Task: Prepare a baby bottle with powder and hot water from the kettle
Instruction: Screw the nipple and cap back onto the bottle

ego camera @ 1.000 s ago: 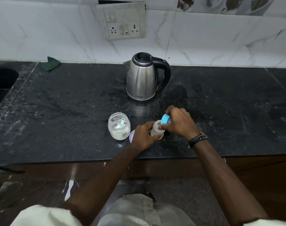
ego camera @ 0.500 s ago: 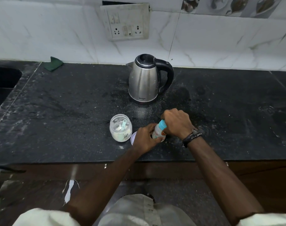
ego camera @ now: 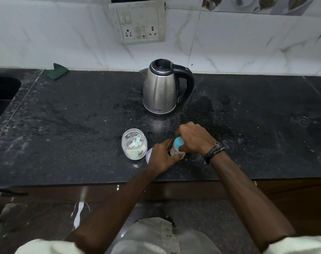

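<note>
A small baby bottle (ego camera: 176, 151) with a blue cap (ego camera: 179, 142) stands on the black counter (ego camera: 64, 143) near its front edge. My left hand (ego camera: 162, 156) wraps the bottle's body from the left. My right hand (ego camera: 194, 138) covers the blue cap from above and grips it. An open glass jar (ego camera: 134, 146) with white powder and a pale green scoop stands just left of the hands. The jar's lid (ego camera: 149, 154) lies flat between jar and left hand, partly hidden. The steel kettle (ego camera: 162, 90) with its black handle stands behind, lid down.
A sink opening (ego camera: 2, 92) lies at the far left. A green cloth (ego camera: 59, 70) sits by the back wall. A socket panel (ego camera: 137, 22) is on the tiled wall above the kettle. White powder specks dust the counter around the kettle.
My right hand has lowered the blue cap onto the bottle's top and now covers it. The left hand stays on the bottle. The camera has tilted slightly.
</note>
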